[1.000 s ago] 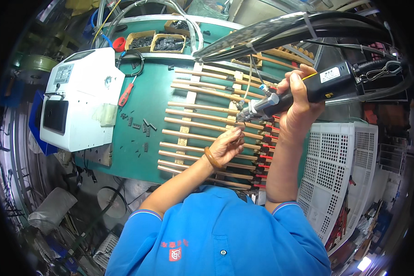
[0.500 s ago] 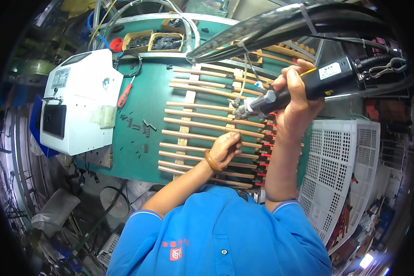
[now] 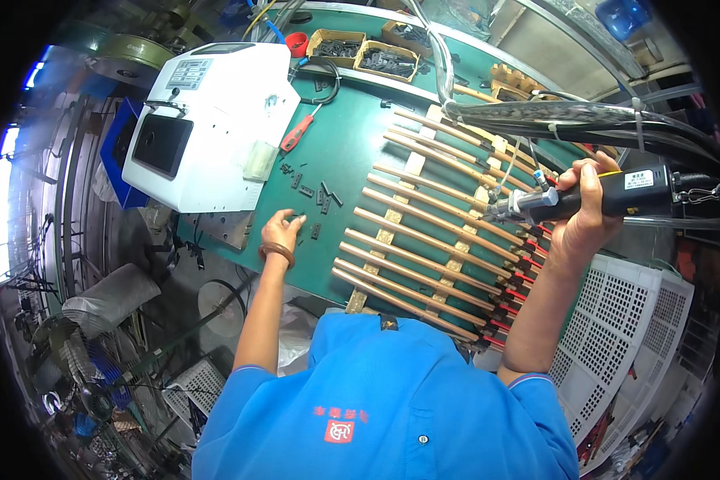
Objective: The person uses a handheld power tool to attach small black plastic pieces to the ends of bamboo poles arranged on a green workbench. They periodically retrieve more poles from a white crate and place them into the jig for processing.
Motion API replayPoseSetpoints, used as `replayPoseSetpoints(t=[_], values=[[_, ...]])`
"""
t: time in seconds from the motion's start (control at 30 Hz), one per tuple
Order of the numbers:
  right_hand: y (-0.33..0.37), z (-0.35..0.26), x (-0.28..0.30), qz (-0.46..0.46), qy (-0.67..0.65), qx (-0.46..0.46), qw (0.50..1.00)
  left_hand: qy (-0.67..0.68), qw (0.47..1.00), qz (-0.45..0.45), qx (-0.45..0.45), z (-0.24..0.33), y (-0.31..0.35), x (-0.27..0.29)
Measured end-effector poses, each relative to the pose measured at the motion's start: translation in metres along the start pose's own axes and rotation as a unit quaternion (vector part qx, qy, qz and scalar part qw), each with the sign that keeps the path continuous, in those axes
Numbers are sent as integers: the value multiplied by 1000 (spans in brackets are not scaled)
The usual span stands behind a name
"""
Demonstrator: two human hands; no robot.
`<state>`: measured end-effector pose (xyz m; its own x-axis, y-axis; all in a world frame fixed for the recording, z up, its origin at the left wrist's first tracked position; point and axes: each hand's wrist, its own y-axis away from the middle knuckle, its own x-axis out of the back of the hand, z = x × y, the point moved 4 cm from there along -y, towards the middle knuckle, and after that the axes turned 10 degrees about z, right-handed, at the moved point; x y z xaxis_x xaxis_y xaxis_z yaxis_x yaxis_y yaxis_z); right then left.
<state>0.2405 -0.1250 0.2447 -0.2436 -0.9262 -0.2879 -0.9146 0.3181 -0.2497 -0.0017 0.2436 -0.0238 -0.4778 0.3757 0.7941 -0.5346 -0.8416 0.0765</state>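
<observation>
My right hand [image 3: 586, 216] is wrapped round a black power screwdriver [image 3: 572, 200]. Its metal nose points left, over the far ends of several copper-coloured rods [image 3: 424, 232]. The rods lie side by side across notched, pale support strips [image 3: 456, 264], with black and red clamps [image 3: 520, 276] at their right ends. My left hand [image 3: 282, 232], a brown bangle at its wrist, is low over the green table [image 3: 328, 264], beside loose small black pieces [image 3: 326, 196]. Its fingers are partly bent and apart, and I see nothing held in them.
A white machine [image 3: 216, 120] stands at the left, with a red-handled screwdriver [image 3: 298, 133] beside it. Boxes of black parts [image 3: 386, 61] and a red cup [image 3: 296, 44] sit at the back. Thick hoses [image 3: 568, 120] hang at upper right; white crates [image 3: 608, 320] stand at right.
My left hand has left the rods and moved left to the loose black pieces, its fingers opening. The right hand keeps the power screwdriver over the rods. The whole view has shifted.
</observation>
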Motion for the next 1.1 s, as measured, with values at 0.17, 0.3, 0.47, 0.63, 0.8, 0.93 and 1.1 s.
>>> replayPoseSetpoints(t=[0.17, 0.3, 0.47, 0.63, 0.8, 0.93, 1.1], values=[[-1, 5, -2, -5, -35, -27, 999, 357, 886, -146, 257, 26, 1, -12], [-9, 5, -2, -4, -16, -11, 1000, 627, 624, -369, 285, 124, 51, -34], [-18, 5, 13, 0, 4, 3, 1000, 582, 615, -472, 246, 191, 98, -74], [-24, 4, 24, 8, 12, 15, 1000, 516, 657, -514, 196, 233, 114, -107], [-26, 5, 21, 17, -5, 4, 1000, 442, 746, -481, 130, 242, 107, -138], [-32, 9, 18, 16, 14, 24, 1000, 448, 753, -468, 116, 260, 100, -151], [-39, 12, 13, 11, 16, 33, 999, 430, 761, -470, 126, 271, 89, -165]])
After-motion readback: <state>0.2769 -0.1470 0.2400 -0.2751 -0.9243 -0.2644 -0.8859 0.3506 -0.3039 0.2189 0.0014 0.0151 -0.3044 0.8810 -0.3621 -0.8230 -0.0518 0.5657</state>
